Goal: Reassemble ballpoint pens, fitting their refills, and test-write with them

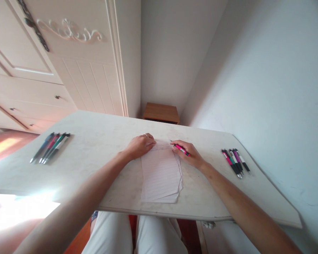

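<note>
A torn sheet of lined paper (161, 174) lies in the middle of a white table (95, 141). My left hand (140, 145) rests on the paper's top left corner, fingers curled down flat against it, a ring on one finger. My right hand (187, 154) is at the paper's top right edge and grips a pink pen (182, 149), its tip pointing left toward the top of the sheet.
Several pens (51, 147) lie side by side at the table's left. Several more pens (235, 161) lie at the right near the wall. A small wooden stand (161, 112) sits behind the table, beside a cream wardrobe (69, 60). My legs show under the front edge.
</note>
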`<act>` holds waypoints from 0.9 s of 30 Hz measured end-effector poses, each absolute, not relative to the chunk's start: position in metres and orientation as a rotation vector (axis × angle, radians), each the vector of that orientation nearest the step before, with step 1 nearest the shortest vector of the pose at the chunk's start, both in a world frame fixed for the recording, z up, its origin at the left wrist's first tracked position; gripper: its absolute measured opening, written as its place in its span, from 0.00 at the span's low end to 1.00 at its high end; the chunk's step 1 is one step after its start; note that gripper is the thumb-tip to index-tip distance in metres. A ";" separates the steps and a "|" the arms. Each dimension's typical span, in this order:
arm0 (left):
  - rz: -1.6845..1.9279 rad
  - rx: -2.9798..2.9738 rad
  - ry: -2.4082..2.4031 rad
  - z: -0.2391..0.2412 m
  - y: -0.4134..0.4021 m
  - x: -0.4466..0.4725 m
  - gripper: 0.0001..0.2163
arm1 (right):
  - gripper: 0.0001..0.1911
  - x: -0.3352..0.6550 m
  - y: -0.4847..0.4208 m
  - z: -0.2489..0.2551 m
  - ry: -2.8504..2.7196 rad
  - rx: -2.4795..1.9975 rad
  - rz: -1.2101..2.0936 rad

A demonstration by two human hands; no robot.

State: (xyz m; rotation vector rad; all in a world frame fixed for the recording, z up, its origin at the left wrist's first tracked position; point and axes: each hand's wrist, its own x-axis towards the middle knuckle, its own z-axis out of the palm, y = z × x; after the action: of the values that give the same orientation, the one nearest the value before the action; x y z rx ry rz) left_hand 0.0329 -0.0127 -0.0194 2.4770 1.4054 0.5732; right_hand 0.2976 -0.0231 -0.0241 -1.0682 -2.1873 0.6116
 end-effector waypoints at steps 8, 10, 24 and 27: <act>0.577 2.474 1.384 -0.019 -0.012 0.034 0.15 | 0.14 0.297 -0.024 -0.023 -2.190 -1.066 0.612; 0.573 2.472 1.385 -0.019 -0.013 0.034 0.15 | 0.14 0.297 -0.024 -0.023 -2.192 -1.069 0.610; 0.611 2.463 1.348 -0.017 -0.012 0.031 0.14 | 0.16 0.299 -0.023 -0.023 -2.190 -1.091 0.626; 0.638 2.450 1.394 -0.014 -0.011 0.029 0.14 | 0.15 0.299 -0.023 -0.022 -2.192 -1.090 0.620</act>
State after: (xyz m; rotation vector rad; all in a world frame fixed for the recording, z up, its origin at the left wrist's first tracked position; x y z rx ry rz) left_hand 0.0286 -0.0108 -0.0135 2.4499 1.3935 0.6385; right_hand 0.2986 -0.0235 -0.0225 -1.0902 -2.1924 0.6200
